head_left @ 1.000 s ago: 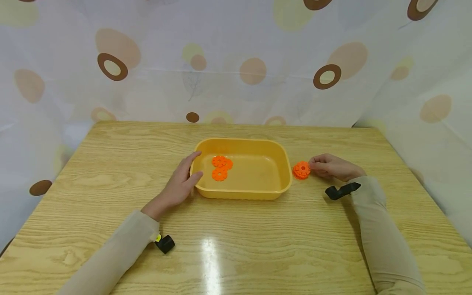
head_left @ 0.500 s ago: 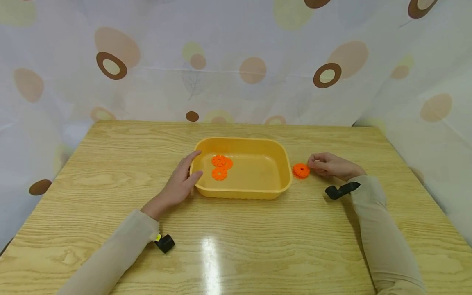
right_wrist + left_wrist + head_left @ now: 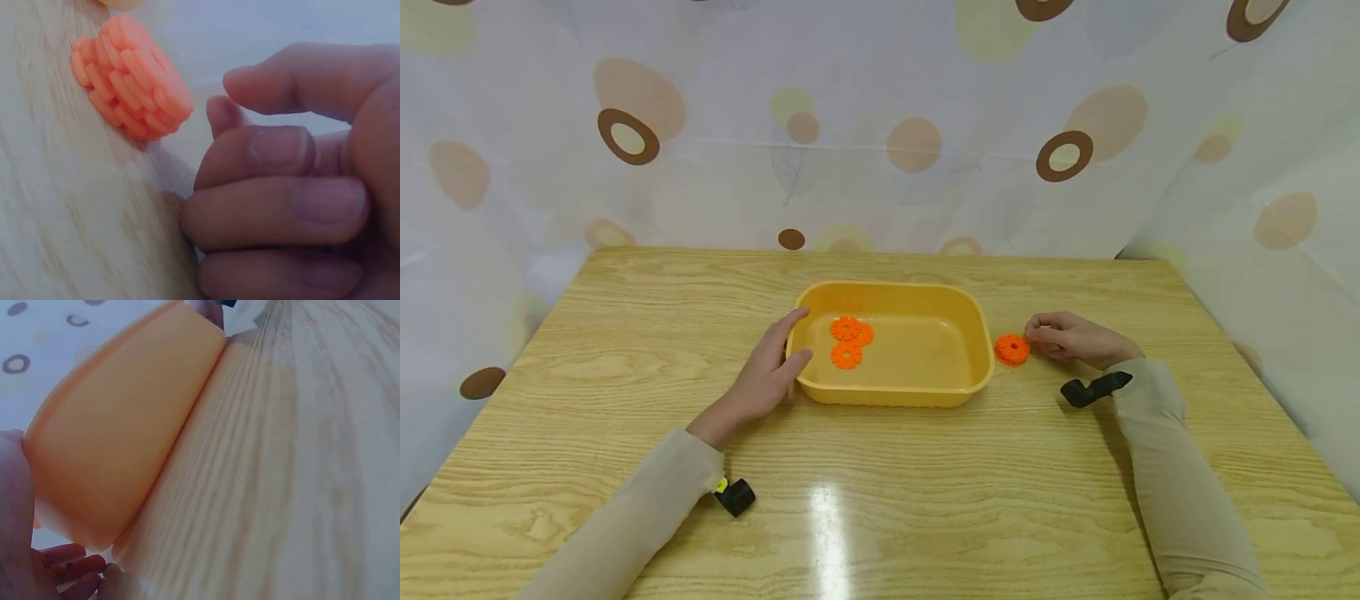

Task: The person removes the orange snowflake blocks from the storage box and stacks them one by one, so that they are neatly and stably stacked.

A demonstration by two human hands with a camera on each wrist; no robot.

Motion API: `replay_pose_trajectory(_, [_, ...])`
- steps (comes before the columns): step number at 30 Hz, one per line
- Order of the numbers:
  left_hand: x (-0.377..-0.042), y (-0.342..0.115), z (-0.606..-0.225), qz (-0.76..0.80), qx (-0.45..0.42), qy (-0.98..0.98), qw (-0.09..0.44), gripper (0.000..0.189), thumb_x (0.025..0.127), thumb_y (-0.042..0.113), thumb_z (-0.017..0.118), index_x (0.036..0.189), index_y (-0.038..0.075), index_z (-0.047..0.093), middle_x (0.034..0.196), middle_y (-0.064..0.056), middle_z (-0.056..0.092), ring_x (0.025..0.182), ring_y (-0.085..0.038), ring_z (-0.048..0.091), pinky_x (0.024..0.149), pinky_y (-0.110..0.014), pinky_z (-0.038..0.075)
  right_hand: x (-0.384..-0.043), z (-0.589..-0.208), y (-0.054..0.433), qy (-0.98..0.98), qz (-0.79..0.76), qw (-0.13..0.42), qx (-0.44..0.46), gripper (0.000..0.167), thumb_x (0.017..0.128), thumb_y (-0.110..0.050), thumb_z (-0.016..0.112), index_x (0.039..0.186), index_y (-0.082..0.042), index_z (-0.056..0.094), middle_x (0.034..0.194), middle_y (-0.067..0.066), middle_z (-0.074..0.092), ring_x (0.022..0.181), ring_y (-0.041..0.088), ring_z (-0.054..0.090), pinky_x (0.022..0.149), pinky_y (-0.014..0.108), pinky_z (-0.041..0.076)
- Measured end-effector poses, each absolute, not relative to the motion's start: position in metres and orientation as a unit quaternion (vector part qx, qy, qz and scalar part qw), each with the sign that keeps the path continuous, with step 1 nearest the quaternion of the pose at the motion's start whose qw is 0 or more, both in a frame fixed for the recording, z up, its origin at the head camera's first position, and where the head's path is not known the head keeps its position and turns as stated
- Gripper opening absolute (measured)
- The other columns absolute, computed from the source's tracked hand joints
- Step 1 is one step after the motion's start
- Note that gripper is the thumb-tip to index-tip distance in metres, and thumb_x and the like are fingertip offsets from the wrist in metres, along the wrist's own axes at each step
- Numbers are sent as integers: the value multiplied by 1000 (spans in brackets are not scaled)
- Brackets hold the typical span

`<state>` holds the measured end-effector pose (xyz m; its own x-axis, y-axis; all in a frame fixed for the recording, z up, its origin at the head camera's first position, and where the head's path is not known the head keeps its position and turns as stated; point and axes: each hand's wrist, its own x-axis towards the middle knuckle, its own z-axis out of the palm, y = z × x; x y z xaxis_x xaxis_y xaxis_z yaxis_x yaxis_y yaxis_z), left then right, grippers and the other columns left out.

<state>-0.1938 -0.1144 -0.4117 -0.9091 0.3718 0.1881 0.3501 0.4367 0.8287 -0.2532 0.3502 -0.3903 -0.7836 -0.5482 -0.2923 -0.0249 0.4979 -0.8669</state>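
My left hand (image 3: 764,367) holds the left end of a yellow plastic basin (image 3: 891,390), its thumb and forefinger reaching over the rim. In the left wrist view, other curled fingers (image 3: 72,570) show low by the basin's outer wall (image 3: 119,425). Several notched orange interlocking discs (image 3: 847,356) lie inside the basin, toward its left side. Just outside the right end stands a stack of similar discs (image 3: 1012,350). My right hand (image 3: 1075,340) is beside this stack, fingers loosely curled. In the right wrist view a gap separates those fingers from the stack (image 3: 134,81), and nothing sits between thumb and forefinger.
The wooden table (image 3: 925,500) runs beneath everything. A patterned white cloth (image 3: 850,192) hangs behind it and along the sides. Black wrist cameras (image 3: 736,497) are worn at both cuffs.
The top disc sat unevenly on the stack with my right fingers at it; now it lies level. My right hand has drawn slightly right, off the stack. The left hand stays put.
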Motion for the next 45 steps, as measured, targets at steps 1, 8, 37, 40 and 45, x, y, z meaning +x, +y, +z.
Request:
replay_pose_trajectory(1, [-194, -115, -412, 486, 213, 848, 11, 56, 99, 16, 46, 150, 4, 25, 146, -26, 31, 131, -38, 37, 108, -56, 32, -254, -391, 350, 819, -469, 278, -177, 28, 104, -16, 40, 100, 10, 46, 63, -3, 33, 50, 12, 26, 48, 30, 22])
replay_pose_trajectory(8, [-194, -115, -411, 482, 211, 850, 5, 57, 98, 15, 47, 150, 4, 25, 146, -25, 32, 129, -37, 39, 107, -54, 34, -255, -387, 349, 841, -453, 245, -167, 26, 103, -18, 42, 99, 7, 47, 64, -4, 35, 53, 9, 32, 51, 25, 29])
replay_pose_trajectory(37, [-198, -111, -415, 487, 213, 847, 11, 56, 99, 16, 47, 150, 4, 27, 146, -25, 33, 133, -38, 36, 110, -56, 30, -254, -355, 290, 824, -506, 140, -215, 15, 103, -24, 45, 100, -11, 51, 61, -1, 30, 53, 18, 28, 54, 28, 28])
replay_pose_trajectory(40, [-197, -111, -415, 486, 213, 847, 11, 56, 99, 18, 46, 150, 4, 27, 145, -25, 34, 131, -38, 37, 109, -56, 31, -256, -353, 283, 823, -505, 143, -216, 18, 103, -24, 45, 101, -7, 50, 61, -1, 30, 53, 18, 27, 54, 28, 28])
replay_pose_trajectory(45, [-198, -112, -415, 486, 211, 848, 9, 55, 100, 17, 46, 150, 6, 27, 143, -25, 35, 126, -36, 40, 105, -54, 34, -261, -349, 268, 828, -500, 150, -206, 28, 103, -25, 45, 107, 3, 48, 62, -1, 31, 55, 17, 29, 57, 28, 30])
